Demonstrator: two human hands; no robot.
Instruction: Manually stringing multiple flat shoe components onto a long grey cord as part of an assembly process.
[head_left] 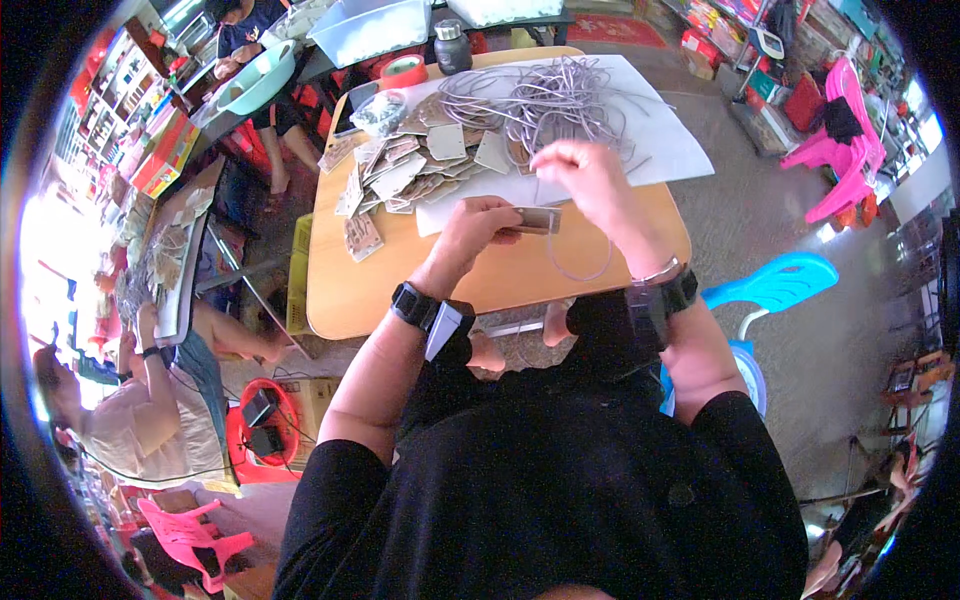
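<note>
Centre of frame: left hand [478, 225] pinches small flat tan tag [538, 220] by its left end, fingers closed on it, tag held level above wooden tabletop [350, 300], likely to steady it. Right hand [590, 175] just above tag's right end, fingertips pinched on thin grey cord [578, 268]; cord hangs in loop below tag. Upper frame: pile of tan tags [400, 175], tangle of grey cords [540, 100] on white sheet [670, 140], within reach.

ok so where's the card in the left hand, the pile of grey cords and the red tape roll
card [540, 220], head view, middle of its flat face
pile of grey cords [545, 100], head view, centre of the tangle
red tape roll [404, 72], head view, on its outer rim
</note>
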